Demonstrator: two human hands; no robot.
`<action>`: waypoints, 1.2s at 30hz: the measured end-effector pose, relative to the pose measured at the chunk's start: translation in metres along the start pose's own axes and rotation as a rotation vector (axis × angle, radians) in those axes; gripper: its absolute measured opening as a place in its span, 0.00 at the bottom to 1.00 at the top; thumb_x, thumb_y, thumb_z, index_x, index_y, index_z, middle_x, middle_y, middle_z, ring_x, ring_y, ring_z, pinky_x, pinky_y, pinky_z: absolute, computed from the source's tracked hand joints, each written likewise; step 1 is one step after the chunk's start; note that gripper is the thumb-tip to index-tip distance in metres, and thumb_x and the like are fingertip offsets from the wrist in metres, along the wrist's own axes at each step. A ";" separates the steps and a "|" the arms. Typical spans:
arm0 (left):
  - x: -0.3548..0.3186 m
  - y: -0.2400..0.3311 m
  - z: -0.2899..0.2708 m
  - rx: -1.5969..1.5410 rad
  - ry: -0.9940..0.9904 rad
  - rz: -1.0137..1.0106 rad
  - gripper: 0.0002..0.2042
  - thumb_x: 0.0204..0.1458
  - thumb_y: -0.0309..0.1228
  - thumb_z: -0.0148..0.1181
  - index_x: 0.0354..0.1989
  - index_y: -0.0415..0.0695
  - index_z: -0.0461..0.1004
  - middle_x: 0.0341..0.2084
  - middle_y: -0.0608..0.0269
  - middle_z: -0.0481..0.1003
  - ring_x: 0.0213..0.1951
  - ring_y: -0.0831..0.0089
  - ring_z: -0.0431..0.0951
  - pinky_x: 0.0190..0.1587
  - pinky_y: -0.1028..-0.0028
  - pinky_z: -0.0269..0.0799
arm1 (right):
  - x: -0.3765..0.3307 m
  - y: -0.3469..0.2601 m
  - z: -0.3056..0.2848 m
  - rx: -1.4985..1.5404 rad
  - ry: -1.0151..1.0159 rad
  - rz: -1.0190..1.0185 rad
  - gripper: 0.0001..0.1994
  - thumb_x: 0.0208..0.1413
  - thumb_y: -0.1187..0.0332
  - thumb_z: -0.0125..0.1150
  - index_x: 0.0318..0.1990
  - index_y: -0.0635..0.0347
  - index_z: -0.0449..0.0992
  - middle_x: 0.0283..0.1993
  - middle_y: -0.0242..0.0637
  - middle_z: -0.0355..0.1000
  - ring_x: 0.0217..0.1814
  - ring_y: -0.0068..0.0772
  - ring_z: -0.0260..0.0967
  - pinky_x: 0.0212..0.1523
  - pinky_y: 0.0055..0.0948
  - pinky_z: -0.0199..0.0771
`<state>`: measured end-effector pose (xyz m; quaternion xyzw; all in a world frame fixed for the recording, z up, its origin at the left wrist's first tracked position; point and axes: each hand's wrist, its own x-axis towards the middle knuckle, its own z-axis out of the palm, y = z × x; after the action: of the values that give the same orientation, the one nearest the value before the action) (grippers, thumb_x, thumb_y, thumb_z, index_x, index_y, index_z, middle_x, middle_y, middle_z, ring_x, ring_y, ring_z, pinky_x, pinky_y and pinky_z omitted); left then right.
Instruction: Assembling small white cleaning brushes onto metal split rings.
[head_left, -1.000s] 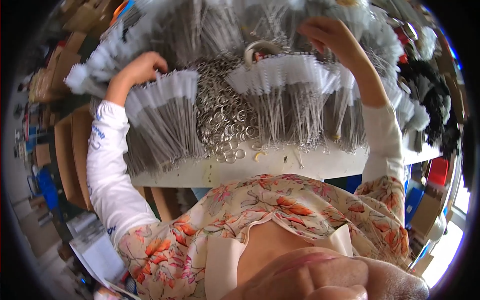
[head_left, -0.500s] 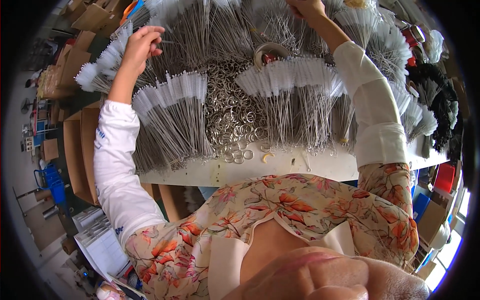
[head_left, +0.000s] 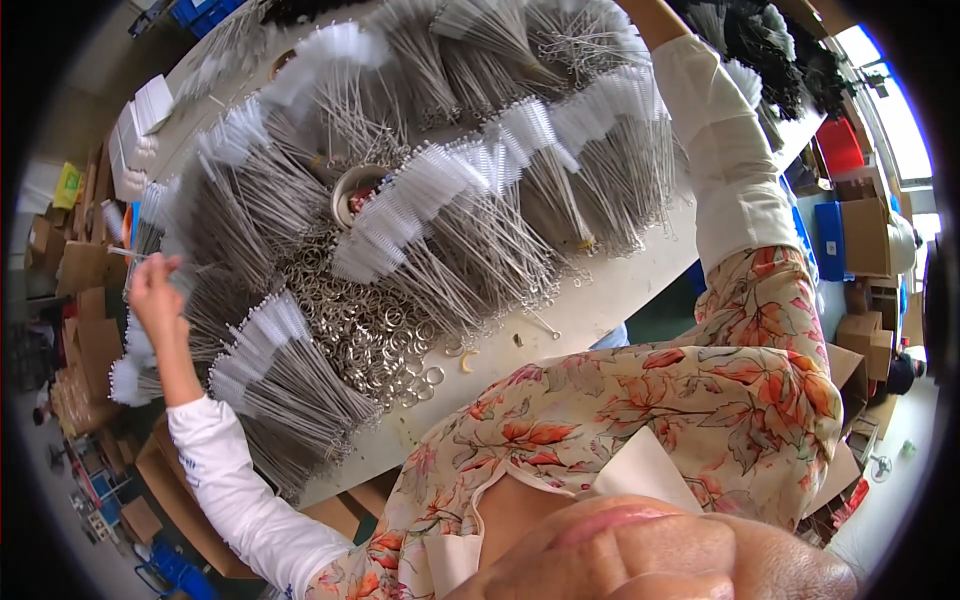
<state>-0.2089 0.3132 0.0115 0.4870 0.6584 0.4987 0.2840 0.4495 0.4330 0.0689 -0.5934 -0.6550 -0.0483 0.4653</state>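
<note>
At the left edge of the table, my left hand [head_left: 158,295] is raised over the brush bundles, its fingers pinched. A thin pale stick-like thing [head_left: 126,252] juts from the fingertips; its kind is unclear. My right forearm [head_left: 715,130], in a white sleeve cover, reaches far ahead past the upper edge, so the right hand is out of sight. Bundles of wire brushes [head_left: 430,195] with white bristle heads and looped metal stems cover the table. Another brush bundle [head_left: 290,365] lies near my left forearm. Between the bundles spreads a heap of metal split rings [head_left: 365,325].
A round bowl [head_left: 352,192] with red things inside stands among the brushes. Along the bare white front strip of the table [head_left: 600,300] lie a small yellow curved piece [head_left: 468,361] and one loose brush stem [head_left: 543,322]. Cardboard boxes [head_left: 190,500] stand at the lower left.
The view has swung to the right, so the table now appears slanted. My left hand appears lower and farther left. My right hand has gone out past the upper edge.
</note>
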 end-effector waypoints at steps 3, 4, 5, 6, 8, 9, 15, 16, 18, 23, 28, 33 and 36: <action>-0.023 0.053 0.000 -0.157 0.031 0.113 0.13 0.57 0.34 0.51 0.47 0.40 0.70 0.24 0.71 0.67 0.14 0.91 0.53 0.12 0.85 0.44 | -0.032 0.048 -0.017 -0.258 -0.129 0.113 0.11 0.43 0.60 0.61 0.26 0.57 0.79 0.24 0.40 0.74 0.26 0.34 0.71 0.29 0.34 0.70; -0.037 0.070 0.001 -0.200 0.018 0.117 0.15 0.58 0.34 0.50 0.50 0.40 0.69 0.23 0.72 0.64 0.15 0.91 0.54 0.13 0.85 0.45 | -0.039 0.061 -0.016 -0.266 -0.170 0.125 0.11 0.41 0.58 0.61 0.25 0.57 0.80 0.23 0.41 0.74 0.27 0.35 0.72 0.30 0.35 0.71; -0.054 0.083 0.005 -0.196 0.018 0.121 0.15 0.58 0.34 0.50 0.50 0.40 0.69 0.23 0.72 0.64 0.15 0.91 0.54 0.13 0.85 0.45 | -0.043 0.069 -0.014 -0.262 -0.167 0.126 0.11 0.41 0.58 0.61 0.25 0.57 0.80 0.23 0.41 0.74 0.27 0.35 0.72 0.30 0.35 0.71; -0.075 0.096 0.009 -0.174 0.020 0.152 0.15 0.59 0.34 0.49 0.50 0.39 0.69 0.24 0.73 0.64 0.16 0.91 0.54 0.14 0.86 0.45 | -0.045 0.075 -0.009 -0.366 -0.196 0.153 0.11 0.40 0.59 0.61 0.26 0.58 0.80 0.24 0.40 0.75 0.28 0.34 0.73 0.31 0.35 0.71; -0.118 0.114 0.016 -0.143 0.022 0.183 0.15 0.59 0.34 0.48 0.51 0.39 0.68 0.25 0.73 0.64 0.17 0.91 0.54 0.14 0.86 0.45 | -0.049 0.084 0.000 -0.461 -0.227 0.183 0.12 0.40 0.60 0.61 0.26 0.58 0.80 0.25 0.39 0.76 0.29 0.33 0.73 0.32 0.35 0.72; -0.140 0.120 0.020 -0.162 -0.030 0.117 0.15 0.60 0.34 0.47 0.50 0.38 0.68 0.24 0.73 0.64 0.17 0.91 0.54 0.15 0.87 0.45 | -0.050 0.090 0.003 -0.333 -0.232 0.159 0.11 0.39 0.60 0.61 0.26 0.59 0.80 0.26 0.39 0.76 0.29 0.33 0.73 0.32 0.35 0.72; -0.219 0.095 -0.005 -0.207 -0.160 -0.047 0.15 0.61 0.34 0.45 0.47 0.34 0.69 0.25 0.71 0.63 0.17 0.90 0.54 0.15 0.88 0.44 | -0.041 0.145 0.014 0.449 -0.262 -0.012 0.11 0.37 0.62 0.62 0.26 0.60 0.80 0.29 0.38 0.76 0.31 0.33 0.73 0.33 0.34 0.72; -0.225 0.087 -0.007 -0.235 -0.191 -0.049 0.15 0.60 0.34 0.46 0.46 0.34 0.70 0.25 0.70 0.63 0.18 0.91 0.54 0.15 0.88 0.44 | -0.031 0.168 0.000 0.559 -0.263 -0.042 0.11 0.36 0.62 0.63 0.26 0.60 0.80 0.29 0.38 0.76 0.31 0.33 0.73 0.34 0.33 0.72; -0.238 0.074 -0.013 -0.264 -0.153 -0.075 0.15 0.60 0.34 0.46 0.45 0.33 0.70 0.24 0.70 0.63 0.18 0.90 0.54 0.15 0.88 0.44 | -0.023 0.176 0.003 0.802 -0.277 -0.106 0.11 0.36 0.63 0.63 0.26 0.60 0.80 0.30 0.38 0.77 0.32 0.33 0.74 0.34 0.33 0.72; -0.270 0.066 -0.025 -0.381 0.011 -0.133 0.15 0.61 0.35 0.45 0.43 0.35 0.71 0.22 0.70 0.62 0.16 0.89 0.53 0.14 0.88 0.44 | -0.004 0.029 0.023 0.105 0.048 0.172 0.12 0.35 0.71 0.62 0.33 0.60 0.78 0.35 0.37 0.76 0.32 0.32 0.73 0.36 0.34 0.74; -0.286 0.049 -0.015 -0.474 -0.039 -0.116 0.15 0.61 0.35 0.45 0.46 0.36 0.70 0.21 0.70 0.62 0.15 0.89 0.53 0.12 0.88 0.44 | 0.026 -0.005 0.091 0.091 -0.632 -0.212 0.07 0.48 0.71 0.52 0.35 0.53 0.74 0.34 0.31 0.70 0.32 0.23 0.71 0.20 0.30 0.69; -0.311 0.037 -0.027 -0.480 0.020 -0.156 0.15 0.60 0.37 0.46 0.39 0.36 0.72 0.20 0.69 0.62 0.15 0.88 0.52 0.13 0.87 0.43 | -0.050 -0.090 0.161 -0.230 -0.376 0.074 0.12 0.49 0.64 0.49 0.31 0.60 0.77 0.34 0.51 0.74 0.38 0.53 0.72 0.38 0.47 0.71; -0.322 0.030 -0.037 -0.490 0.052 -0.160 0.14 0.60 0.36 0.46 0.38 0.35 0.72 0.20 0.69 0.62 0.15 0.88 0.52 0.13 0.87 0.43 | -0.059 -0.089 0.167 -0.258 -0.206 0.107 0.11 0.48 0.66 0.49 0.29 0.60 0.77 0.33 0.51 0.74 0.38 0.53 0.72 0.37 0.47 0.71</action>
<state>-0.1129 0.0024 0.0167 0.3370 0.5614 0.6317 0.4150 0.2761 0.4668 -0.0214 -0.6841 -0.6550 -0.0458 0.3175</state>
